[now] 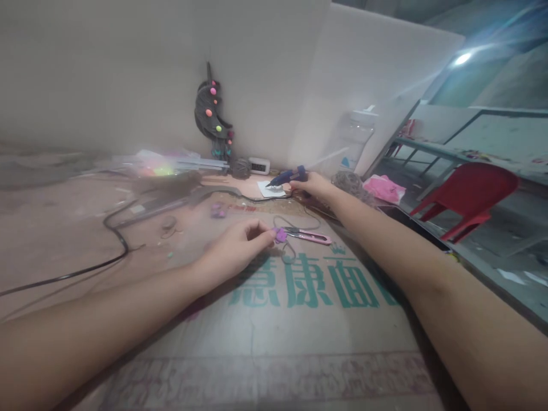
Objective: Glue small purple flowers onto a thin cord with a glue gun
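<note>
My left hand [240, 242] rests on the cardboard-covered table and pinches a small purple ornament [280, 234] between its fingertips, with a thin dark elastic loop [287, 251] trailing from it. My right hand [312, 185] reaches far across the table and is closed round a dark blue glue gun [286, 177], whose nozzle points left over a small white square pad [270, 190]. Pink thread snips [310, 236] lie just right of the ornament.
A black cable [115, 231] runs across the left of the table. A dark hanging decoration with coloured pompoms [212, 114] leans on the back wall, beside a small white clock [259, 165]. Another purple piece [217, 211] lies mid-table. A red plastic chair [471, 197] stands to the right.
</note>
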`<action>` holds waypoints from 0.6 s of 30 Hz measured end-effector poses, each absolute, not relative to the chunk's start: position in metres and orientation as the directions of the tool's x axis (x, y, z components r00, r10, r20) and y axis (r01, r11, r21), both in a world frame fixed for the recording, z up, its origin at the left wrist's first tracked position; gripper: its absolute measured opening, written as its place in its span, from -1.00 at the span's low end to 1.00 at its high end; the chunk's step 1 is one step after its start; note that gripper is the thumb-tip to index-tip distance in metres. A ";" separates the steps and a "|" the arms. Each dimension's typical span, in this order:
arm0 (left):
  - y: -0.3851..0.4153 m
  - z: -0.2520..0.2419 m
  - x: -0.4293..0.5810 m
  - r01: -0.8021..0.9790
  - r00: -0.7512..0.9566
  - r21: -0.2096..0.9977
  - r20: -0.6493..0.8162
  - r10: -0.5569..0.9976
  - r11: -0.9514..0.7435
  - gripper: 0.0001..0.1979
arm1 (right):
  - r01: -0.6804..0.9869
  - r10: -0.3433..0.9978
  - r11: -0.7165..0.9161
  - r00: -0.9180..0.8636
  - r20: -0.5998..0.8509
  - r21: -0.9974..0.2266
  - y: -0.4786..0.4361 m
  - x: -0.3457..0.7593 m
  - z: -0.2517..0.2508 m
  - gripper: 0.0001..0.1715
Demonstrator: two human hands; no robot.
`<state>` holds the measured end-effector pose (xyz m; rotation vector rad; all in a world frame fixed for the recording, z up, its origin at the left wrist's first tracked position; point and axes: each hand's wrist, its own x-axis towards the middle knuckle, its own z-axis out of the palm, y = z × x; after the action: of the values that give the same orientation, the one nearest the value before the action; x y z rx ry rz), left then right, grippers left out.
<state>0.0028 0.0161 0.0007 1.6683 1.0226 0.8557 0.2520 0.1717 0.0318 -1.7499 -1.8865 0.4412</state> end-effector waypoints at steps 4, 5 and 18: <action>0.018 -0.001 0.002 0.268 0.413 0.934 0.111 0.904 -0.237 -0.70 | 0.843 0.980 0.153 -0.062 0.189 -0.515 0.152 0.256 0.045 -0.60; 0.018 -0.001 0.002 0.270 0.417 0.931 0.116 0.901 -0.245 -0.69 | 0.850 0.977 0.155 -0.054 0.209 -0.504 0.143 0.257 0.047 -0.58; 0.015 -0.001 0.003 0.303 0.430 0.908 0.141 0.892 -0.290 -0.72 | 0.891 0.884 0.450 -0.436 0.167 -0.060 -0.003 0.253 0.044 -0.72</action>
<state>0.0031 0.0154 -0.0008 1.8129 1.0241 0.8493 0.2529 -0.0035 0.0438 -1.5602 -2.5229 -0.0550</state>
